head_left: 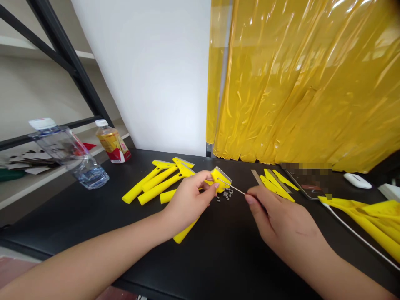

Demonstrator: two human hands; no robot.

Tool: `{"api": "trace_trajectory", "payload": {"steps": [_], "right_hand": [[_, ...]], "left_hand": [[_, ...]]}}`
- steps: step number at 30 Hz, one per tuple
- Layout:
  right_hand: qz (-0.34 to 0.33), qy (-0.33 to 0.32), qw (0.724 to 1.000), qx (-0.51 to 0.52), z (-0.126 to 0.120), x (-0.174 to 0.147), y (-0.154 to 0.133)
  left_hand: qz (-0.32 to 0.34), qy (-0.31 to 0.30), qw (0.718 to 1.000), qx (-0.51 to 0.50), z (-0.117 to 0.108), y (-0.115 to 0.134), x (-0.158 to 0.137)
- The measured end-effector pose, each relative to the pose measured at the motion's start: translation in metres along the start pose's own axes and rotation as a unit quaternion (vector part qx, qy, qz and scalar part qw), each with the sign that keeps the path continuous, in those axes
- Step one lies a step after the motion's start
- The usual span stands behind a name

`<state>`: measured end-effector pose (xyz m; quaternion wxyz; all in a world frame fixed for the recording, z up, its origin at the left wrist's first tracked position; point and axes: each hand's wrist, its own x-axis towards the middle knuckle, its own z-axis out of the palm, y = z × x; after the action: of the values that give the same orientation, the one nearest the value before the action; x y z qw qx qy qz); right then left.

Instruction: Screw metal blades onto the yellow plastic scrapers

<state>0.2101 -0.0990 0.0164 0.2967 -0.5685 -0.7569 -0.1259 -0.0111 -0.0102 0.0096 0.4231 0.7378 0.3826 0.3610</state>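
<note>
My left hand [187,198] grips a yellow scraper [221,178] with a metal blade edge at its head. The scraper's handle shows below my hand, angled toward the table's front. My right hand [281,221] is closed around a thin screwdriver [235,188], whose handle is hidden in the fingers. Its shaft reaches left to the scraper head, at a screw spot. Small screws and nuts [227,195] lie on the table just beyond. Left of my left hand, several yellow scrapers [159,181] lie in a loose pile.
Right of the screws are flat yellow strips [275,187] and a metal blade [256,176]. A dark-screened device [308,183], white cable [359,235], white case [358,181] and yellow parts [368,216] lie farther right. Two bottles, clear [75,154] and red-labelled [112,141], stand left. A yellow curtain [296,83] hangs behind.
</note>
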Motion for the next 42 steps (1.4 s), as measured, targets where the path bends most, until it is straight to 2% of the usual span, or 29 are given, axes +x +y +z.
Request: {"api": "trace_trajectory", "payload": {"steps": [5, 10, 15, 23, 25, 27, 28, 29, 30, 32, 33, 34, 35, 37, 39, 40, 42], "right_hand": [[-0.011, -0.017, 1.000, 0.007, 0.000, 0.000, 0.001], [0.007, 0.006, 1.000, -0.002, 0.004, 0.001, 0.004], [-0.024, -0.027, 0.999, 0.003, 0.005, 0.000, 0.003], [-0.031, -0.002, 0.999, -0.007, 0.003, 0.000, 0.003], [-0.010, -0.021, 0.999, 0.024, 0.003, -0.001, 0.002], [0.056, -0.064, 0.991, 0.103, 0.003, -0.001, 0.001], [0.105, -0.092, 0.977, 0.163, 0.003, 0.000, 0.001], [0.160, -0.125, 0.951, 0.234, 0.004, 0.001, 0.000], [0.216, -0.158, 0.912, 0.311, 0.005, 0.003, 0.000], [0.302, -0.211, 0.817, 0.444, 0.007, 0.006, 0.001], [0.322, -0.229, 0.782, 0.483, 0.009, 0.007, 0.001], [0.326, -0.237, 0.770, 0.494, 0.010, 0.007, 0.002], [0.314, -0.235, 0.786, 0.477, 0.012, 0.007, 0.002], [0.249, -0.210, 0.865, 0.382, 0.014, 0.005, 0.003], [0.156, -0.164, 0.941, 0.251, 0.015, 0.001, 0.002], [0.113, -0.139, 0.965, 0.194, 0.014, 0.000, 0.002], [0.056, -0.100, 0.985, 0.132, 0.012, -0.002, 0.001]], "left_hand": [[0.008, 0.000, 1.000, 0.007, 0.000, 0.000, 0.001], [0.013, 0.005, 1.000, 0.009, 0.000, 0.000, 0.000], [0.013, 0.013, 1.000, 0.001, -0.001, 0.001, 0.000], [0.028, 0.014, 0.999, 0.010, 0.000, 0.002, 0.000], [0.031, 0.013, 0.999, 0.018, 0.001, 0.002, -0.001], [0.029, 0.008, 0.999, 0.026, 0.002, 0.002, -0.002], [0.027, 0.004, 0.999, 0.028, 0.002, 0.002, -0.003], [0.027, 0.001, 0.999, 0.029, 0.003, 0.002, -0.003], [0.030, 0.001, 0.999, 0.030, 0.003, 0.003, -0.003], [0.041, 0.008, 0.998, 0.037, 0.002, 0.004, -0.002], [0.048, 0.013, 0.998, 0.043, 0.001, 0.005, -0.001], [0.053, 0.017, 0.997, 0.049, 0.000, 0.006, 0.000], [0.056, 0.021, 0.997, 0.054, 0.000, 0.007, 0.000], [0.056, 0.021, 0.996, 0.063, -0.001, 0.008, 0.001], [0.056, 0.018, 0.995, 0.074, -0.002, 0.009, 0.001], [0.057, 0.016, 0.995, 0.082, -0.002, 0.009, 0.000], [0.058, 0.012, 0.994, 0.093, -0.003, 0.009, -0.001]]}}
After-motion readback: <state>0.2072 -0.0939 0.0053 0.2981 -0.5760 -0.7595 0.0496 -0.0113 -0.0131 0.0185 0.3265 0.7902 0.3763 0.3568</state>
